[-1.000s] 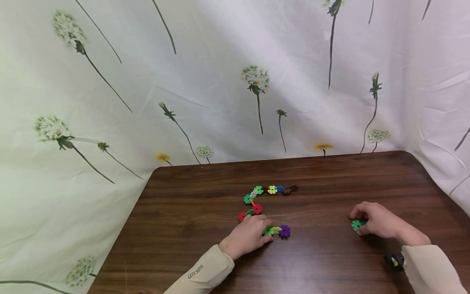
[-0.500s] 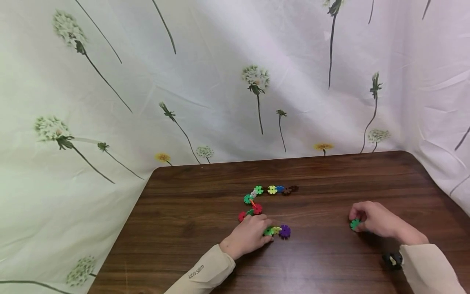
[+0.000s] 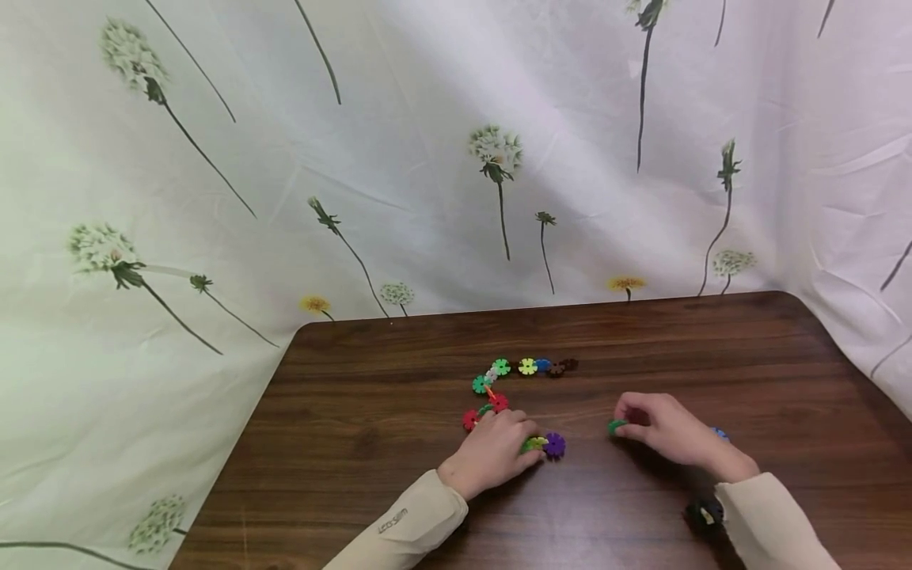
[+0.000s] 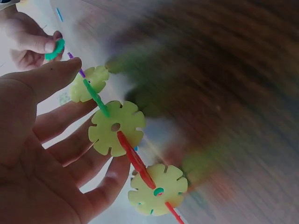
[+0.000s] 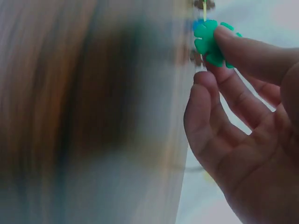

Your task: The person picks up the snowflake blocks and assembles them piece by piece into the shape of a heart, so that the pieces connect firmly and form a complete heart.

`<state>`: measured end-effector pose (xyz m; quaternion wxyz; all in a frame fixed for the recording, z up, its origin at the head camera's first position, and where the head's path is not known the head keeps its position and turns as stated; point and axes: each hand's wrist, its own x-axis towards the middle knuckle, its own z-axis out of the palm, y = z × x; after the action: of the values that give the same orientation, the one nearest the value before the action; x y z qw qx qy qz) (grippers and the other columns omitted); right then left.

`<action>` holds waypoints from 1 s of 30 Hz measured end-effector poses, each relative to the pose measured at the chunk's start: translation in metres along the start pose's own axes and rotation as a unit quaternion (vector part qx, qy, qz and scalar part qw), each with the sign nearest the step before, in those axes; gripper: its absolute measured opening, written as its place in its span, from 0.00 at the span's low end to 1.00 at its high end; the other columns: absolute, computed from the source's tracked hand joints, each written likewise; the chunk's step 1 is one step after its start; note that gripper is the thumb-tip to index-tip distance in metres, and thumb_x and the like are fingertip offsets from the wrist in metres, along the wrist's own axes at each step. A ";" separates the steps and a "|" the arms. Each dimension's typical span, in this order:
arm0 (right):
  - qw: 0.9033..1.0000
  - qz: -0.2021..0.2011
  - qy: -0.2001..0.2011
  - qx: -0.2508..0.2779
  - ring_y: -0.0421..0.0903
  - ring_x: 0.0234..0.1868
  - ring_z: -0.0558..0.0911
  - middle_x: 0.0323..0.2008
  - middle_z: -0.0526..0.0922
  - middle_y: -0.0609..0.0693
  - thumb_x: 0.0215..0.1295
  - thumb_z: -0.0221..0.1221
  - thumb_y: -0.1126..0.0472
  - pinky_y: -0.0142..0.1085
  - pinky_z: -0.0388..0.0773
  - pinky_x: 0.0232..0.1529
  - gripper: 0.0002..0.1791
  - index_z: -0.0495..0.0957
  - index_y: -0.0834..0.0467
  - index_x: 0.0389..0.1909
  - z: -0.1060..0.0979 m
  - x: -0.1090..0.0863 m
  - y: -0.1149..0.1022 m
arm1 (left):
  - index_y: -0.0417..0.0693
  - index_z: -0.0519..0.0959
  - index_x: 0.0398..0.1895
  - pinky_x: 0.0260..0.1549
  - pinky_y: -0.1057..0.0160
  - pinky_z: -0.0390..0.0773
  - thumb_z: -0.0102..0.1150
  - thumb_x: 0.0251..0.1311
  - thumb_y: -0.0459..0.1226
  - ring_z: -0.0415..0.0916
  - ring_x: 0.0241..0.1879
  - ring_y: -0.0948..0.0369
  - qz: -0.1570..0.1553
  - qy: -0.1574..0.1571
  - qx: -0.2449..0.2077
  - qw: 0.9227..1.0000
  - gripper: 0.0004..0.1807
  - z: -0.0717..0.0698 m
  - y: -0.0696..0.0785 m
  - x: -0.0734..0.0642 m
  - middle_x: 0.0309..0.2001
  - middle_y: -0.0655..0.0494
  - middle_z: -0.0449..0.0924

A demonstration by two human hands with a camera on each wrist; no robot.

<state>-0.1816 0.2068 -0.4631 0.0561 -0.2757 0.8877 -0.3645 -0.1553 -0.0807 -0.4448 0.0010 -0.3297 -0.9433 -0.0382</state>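
Note:
A chain of interlocking plastic snowflake discs (image 3: 527,366) winds over the table in several colours. My left hand (image 3: 492,451) holds the chain near its front end, where a purple disc (image 3: 554,445) is the last piece. In the left wrist view, the thumb and fingers are around yellow discs (image 4: 96,130) joined by red and green ones seen edge-on. To the right, my right hand (image 3: 666,427) pinches a loose green disc (image 5: 208,43) between thumb and fingertips, a short gap from the purple end.
A blue disc (image 3: 720,433) lies behind the right wrist, partly covered by it. The brown wooden table (image 3: 370,372) backs onto a white curtain (image 3: 427,158) printed with dandelions. A small black device (image 3: 705,514) sits at the right cuff.
My right hand has moved left with the green disc, bringing it nearer the chain and uncovering the blue disc. My left hand has shifted slightly right along the chain.

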 end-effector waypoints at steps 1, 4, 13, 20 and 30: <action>1.000 -0.003 -0.008 0.009 0.31 0.29 0.72 0.28 0.79 0.37 0.63 0.63 0.57 0.29 0.70 0.31 0.06 0.75 0.48 0.30 0.004 0.002 -0.003 | 0.53 0.83 0.48 0.41 0.61 0.78 0.61 0.62 0.49 0.80 0.42 0.63 0.001 -0.002 -0.002 1.000 0.16 0.000 0.000 0.000 0.44 0.60 0.83; 0.999 -0.012 -0.025 0.029 0.32 0.29 0.73 0.28 0.80 0.38 0.64 0.62 0.57 0.29 0.70 0.31 0.06 0.75 0.48 0.30 0.015 0.009 -0.010 | 0.51 0.83 0.46 0.42 0.61 0.78 0.61 0.62 0.49 0.80 0.41 0.63 0.004 -0.005 -0.005 1.000 0.15 0.000 0.001 0.002 0.43 0.59 0.83; 0.998 -0.013 -0.046 0.032 0.31 0.26 0.73 0.25 0.79 0.40 0.60 0.64 0.62 0.28 0.72 0.28 0.07 0.75 0.51 0.29 0.036 0.022 -0.029 | 0.53 0.85 0.44 0.37 0.64 0.76 0.61 0.62 0.49 0.77 0.36 0.64 0.005 -0.006 0.001 1.000 0.14 0.004 0.001 0.005 0.37 0.61 0.81; 0.999 -0.010 -0.049 0.016 0.30 0.25 0.72 0.23 0.77 0.39 0.60 0.64 0.64 0.28 0.71 0.27 0.07 0.75 0.52 0.28 0.041 0.027 -0.034 | 0.52 0.85 0.42 0.34 0.65 0.73 0.62 0.61 0.49 0.75 0.34 0.64 0.002 -0.002 0.002 1.000 0.14 0.005 0.001 0.004 0.34 0.61 0.79; 0.999 -0.010 -0.050 0.013 0.30 0.24 0.73 0.23 0.78 0.40 0.59 0.64 0.65 0.27 0.72 0.26 0.07 0.75 0.53 0.28 0.043 0.030 -0.034 | 0.55 0.85 0.44 0.35 0.65 0.67 0.62 0.60 0.51 0.70 0.36 0.64 -0.019 0.005 -0.010 1.000 0.14 0.006 0.000 0.002 0.36 0.62 0.77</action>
<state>-0.1789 0.1444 -0.4677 0.1002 -0.3016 0.8760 -0.3627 -0.1568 -0.0793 -0.4503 0.0021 -0.3116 -0.9489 -0.0490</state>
